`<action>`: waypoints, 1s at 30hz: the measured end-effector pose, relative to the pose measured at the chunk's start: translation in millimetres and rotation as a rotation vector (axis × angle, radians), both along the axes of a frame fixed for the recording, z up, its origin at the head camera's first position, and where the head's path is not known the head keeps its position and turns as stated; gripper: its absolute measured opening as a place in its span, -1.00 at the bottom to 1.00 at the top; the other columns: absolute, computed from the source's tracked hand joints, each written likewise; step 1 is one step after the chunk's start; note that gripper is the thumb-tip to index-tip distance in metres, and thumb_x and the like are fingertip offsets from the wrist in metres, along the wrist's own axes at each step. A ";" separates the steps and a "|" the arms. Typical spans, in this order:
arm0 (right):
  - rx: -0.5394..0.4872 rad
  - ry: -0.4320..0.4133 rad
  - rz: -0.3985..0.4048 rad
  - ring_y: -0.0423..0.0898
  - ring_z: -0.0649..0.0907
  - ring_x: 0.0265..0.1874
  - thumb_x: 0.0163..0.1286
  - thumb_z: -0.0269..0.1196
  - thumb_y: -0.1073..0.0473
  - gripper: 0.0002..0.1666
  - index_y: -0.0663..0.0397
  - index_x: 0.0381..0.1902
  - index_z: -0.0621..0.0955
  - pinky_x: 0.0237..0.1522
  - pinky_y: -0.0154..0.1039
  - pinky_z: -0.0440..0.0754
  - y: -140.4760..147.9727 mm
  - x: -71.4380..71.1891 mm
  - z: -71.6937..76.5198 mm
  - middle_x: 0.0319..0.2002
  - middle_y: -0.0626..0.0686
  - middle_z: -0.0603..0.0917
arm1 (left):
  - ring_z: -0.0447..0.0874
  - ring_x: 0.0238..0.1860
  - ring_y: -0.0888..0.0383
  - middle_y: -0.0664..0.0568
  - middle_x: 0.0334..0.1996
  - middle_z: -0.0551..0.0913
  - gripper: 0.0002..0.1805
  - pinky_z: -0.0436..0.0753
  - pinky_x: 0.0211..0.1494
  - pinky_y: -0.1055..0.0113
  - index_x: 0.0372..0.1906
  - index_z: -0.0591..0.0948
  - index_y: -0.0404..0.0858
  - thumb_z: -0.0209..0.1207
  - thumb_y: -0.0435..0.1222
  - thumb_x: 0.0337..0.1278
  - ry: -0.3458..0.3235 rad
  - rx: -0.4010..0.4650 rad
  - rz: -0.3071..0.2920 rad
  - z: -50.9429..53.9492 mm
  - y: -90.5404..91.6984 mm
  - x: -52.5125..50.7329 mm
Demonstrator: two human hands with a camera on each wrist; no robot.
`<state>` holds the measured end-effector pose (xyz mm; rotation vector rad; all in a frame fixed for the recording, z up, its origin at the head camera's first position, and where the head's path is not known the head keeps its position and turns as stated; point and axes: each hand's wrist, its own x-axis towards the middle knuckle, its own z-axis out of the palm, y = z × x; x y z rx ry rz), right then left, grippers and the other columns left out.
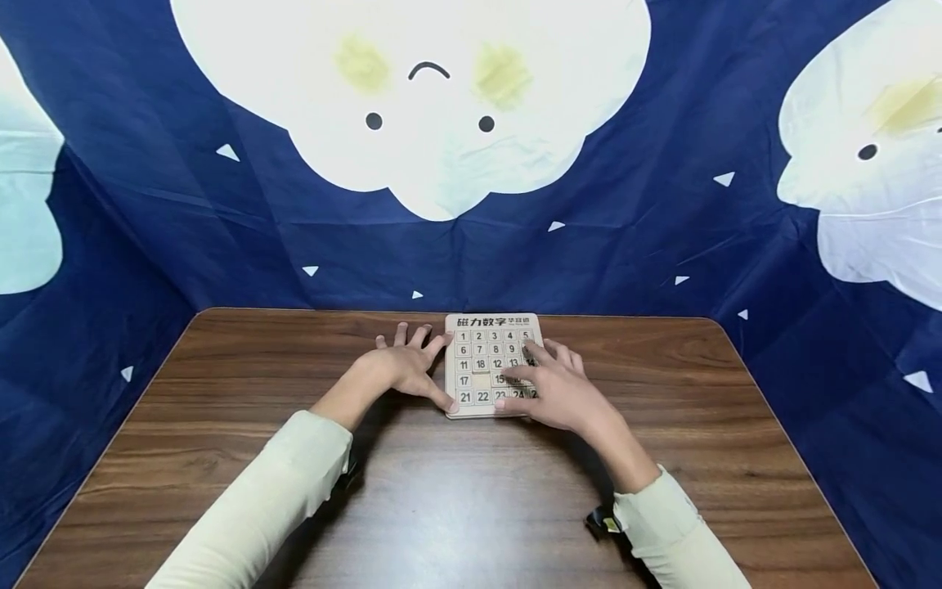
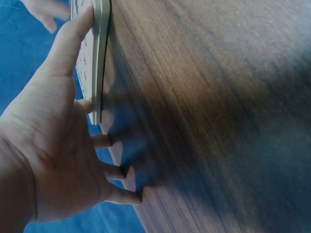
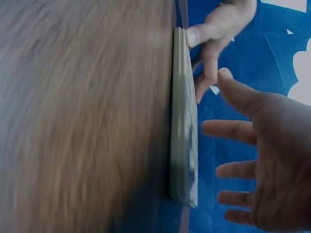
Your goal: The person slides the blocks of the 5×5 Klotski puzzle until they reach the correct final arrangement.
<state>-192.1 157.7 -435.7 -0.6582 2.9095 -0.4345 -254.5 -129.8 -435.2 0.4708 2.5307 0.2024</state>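
Note:
A sliding number puzzle (image 1: 482, 411), a pale board with numbered square tiles and black characters along its top, lies flat on the table. One bare square shows between the 17 and 15 tiles, in the second-lowest row. My left hand (image 1: 405, 368) is spread at its left side. The thumb rests on the lower left corner, the index finger touches the upper left edge, and the other fingertips rest on the wood. Above the right half of the board is my right hand (image 1: 559, 393), fingers extended and apart from the tiles in the right wrist view. It hides some right-hand tiles.
The brown wood-grain table (image 1: 471, 507) ends just behind the puzzle. Beyond it hangs a dark blue cloth (image 1: 243, 237) printed with white clouds, also along both sides. A small black device (image 1: 599, 522) sits at the right sleeve cuff.

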 end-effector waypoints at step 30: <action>-0.066 -0.035 0.018 0.57 0.17 0.73 0.48 0.43 -0.42 -0.22 -0.16 0.47 0.73 0.66 0.64 0.09 1.7 -13.1 -6.3 0.78 0.40 0.24 | -0.48 0.83 -0.58 -0.28 0.89 -0.24 0.69 -0.19 0.65 -0.81 0.90 -0.16 0.18 0.48 0.68 -0.28 0.023 0.008 0.011 -20.6 -3.6 -9.3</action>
